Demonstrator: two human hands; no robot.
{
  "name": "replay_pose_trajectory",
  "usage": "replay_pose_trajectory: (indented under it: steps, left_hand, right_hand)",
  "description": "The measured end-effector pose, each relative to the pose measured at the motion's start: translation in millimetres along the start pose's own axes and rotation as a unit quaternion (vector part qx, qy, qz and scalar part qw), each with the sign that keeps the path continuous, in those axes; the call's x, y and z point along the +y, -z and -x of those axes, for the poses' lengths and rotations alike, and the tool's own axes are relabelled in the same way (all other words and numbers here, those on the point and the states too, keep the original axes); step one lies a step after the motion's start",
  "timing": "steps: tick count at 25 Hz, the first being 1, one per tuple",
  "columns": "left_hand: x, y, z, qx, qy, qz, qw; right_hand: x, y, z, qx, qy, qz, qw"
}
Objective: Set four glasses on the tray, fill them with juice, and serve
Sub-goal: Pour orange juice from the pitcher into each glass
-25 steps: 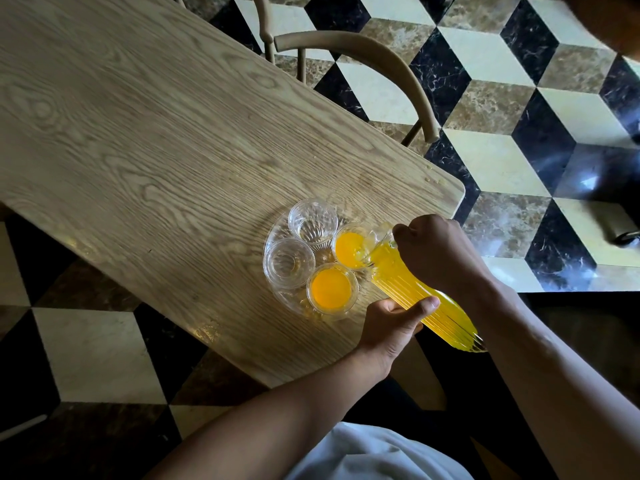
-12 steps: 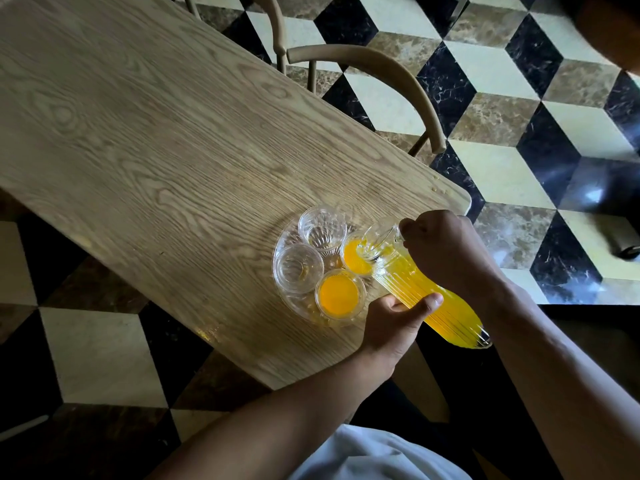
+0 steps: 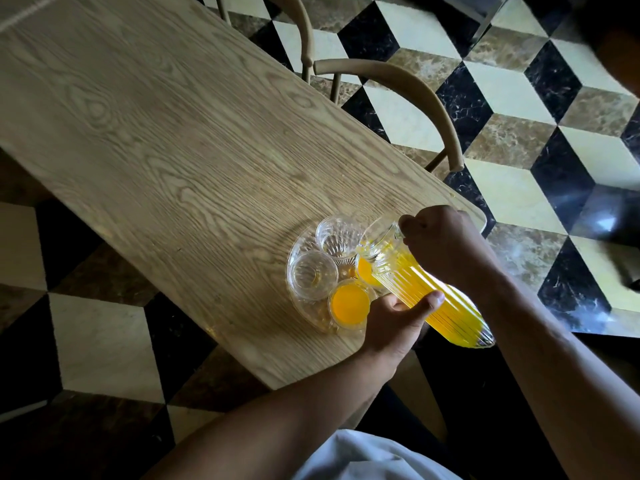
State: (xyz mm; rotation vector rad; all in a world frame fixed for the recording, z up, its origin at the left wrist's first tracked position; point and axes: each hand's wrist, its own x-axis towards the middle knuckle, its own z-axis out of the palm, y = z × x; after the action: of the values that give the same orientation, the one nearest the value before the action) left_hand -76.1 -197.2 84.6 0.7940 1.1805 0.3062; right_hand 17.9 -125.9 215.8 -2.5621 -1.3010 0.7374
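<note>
A round clear glass tray (image 3: 294, 258) sits near the wooden table's near right corner with several glasses on it. The nearest glass (image 3: 349, 302) is full of orange juice. A second juice glass (image 3: 364, 270) is half hidden under the pitcher's spout. Two glasses stand empty, one at the left (image 3: 313, 275) and one at the back (image 3: 337, 235). A ribbed glass pitcher (image 3: 429, 292) of orange juice is tilted over the tray. My right hand (image 3: 446, 244) grips its handle near the top. My left hand (image 3: 398, 317) supports its body from below.
The wooden table (image 3: 173, 140) ends just right of the tray. A curved wooden chair back (image 3: 415, 95) stands beyond the table's right edge, a second chair (image 3: 304, 29) behind it. The floor is black, cream and brown tile (image 3: 512, 95).
The pitcher's mouth has tipped back up from the right-hand juice glass and shifted toward the back empty glass. Both hands stayed on the pitcher.
</note>
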Motion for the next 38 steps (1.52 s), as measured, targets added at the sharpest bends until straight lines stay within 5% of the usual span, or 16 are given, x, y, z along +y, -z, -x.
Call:
replay_pose_trajectory:
  steps: [38]
  left_hand:
    - [7, -3, -21, -0.059, 0.085, 0.166, 0.981]
  right_hand:
    - [-40, -8, -34, -0.085, 0.01, 0.107, 0.991]
